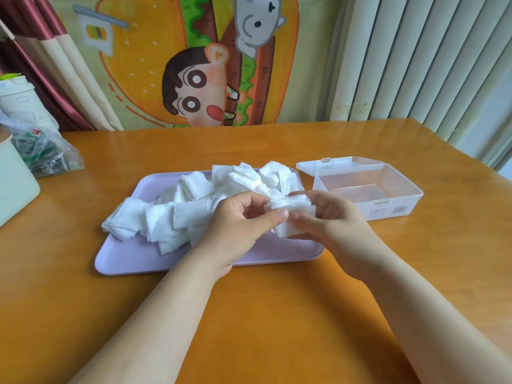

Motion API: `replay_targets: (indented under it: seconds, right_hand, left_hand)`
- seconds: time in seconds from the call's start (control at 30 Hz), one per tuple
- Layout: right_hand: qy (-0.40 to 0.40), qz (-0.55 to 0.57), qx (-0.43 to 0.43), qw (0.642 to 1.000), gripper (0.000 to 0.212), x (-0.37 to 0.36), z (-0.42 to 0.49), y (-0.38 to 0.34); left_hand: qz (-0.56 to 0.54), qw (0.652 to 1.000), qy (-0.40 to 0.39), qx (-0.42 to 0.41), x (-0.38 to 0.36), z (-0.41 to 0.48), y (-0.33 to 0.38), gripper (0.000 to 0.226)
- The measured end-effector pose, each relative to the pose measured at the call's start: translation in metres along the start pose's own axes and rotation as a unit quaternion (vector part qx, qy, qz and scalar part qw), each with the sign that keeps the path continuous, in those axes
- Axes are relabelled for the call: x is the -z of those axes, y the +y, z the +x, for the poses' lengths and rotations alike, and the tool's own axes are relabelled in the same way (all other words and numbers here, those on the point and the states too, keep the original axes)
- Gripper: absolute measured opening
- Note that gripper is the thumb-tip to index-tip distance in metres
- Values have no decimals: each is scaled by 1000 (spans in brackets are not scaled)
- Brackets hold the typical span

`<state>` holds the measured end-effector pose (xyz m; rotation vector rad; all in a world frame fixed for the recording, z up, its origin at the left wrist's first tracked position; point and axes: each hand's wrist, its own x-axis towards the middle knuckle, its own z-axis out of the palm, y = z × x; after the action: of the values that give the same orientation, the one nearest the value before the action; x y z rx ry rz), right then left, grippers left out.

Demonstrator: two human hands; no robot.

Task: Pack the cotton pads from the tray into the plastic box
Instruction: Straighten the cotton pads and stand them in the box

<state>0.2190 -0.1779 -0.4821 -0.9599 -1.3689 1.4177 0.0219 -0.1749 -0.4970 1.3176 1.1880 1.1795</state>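
Note:
A lilac tray (130,259) lies in the middle of the wooden table with several white square cotton pads (171,214) heaped and fanned across it. My left hand (238,225) and my right hand (338,225) meet above the tray's right end, both pinching one small stack of cotton pads (291,212) between thumbs and fingers. The clear plastic box (388,209) stands to the right of the tray, lid hinged open behind it, with nothing inside.
The orange wooden table (263,314) stretches toward me. At the left edge stand a pale green container (13,189) and a clear bag of packets (41,153). A cartoon cloth hangs behind the table, white vertical blinds at right.

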Motion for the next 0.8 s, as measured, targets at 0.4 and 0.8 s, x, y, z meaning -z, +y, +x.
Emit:
replay_targets:
  seconds: [0.4,0.8]
  right_hand:
    - [241,-157,49,957,3,-3,0,2]
    - [121,-141,21,982,16,3,-2,-12]
  left_hand:
    - [-84,996,34,28,-4,4,-4,17]
    - [-50,998,26,25,-5,3,-2,17]
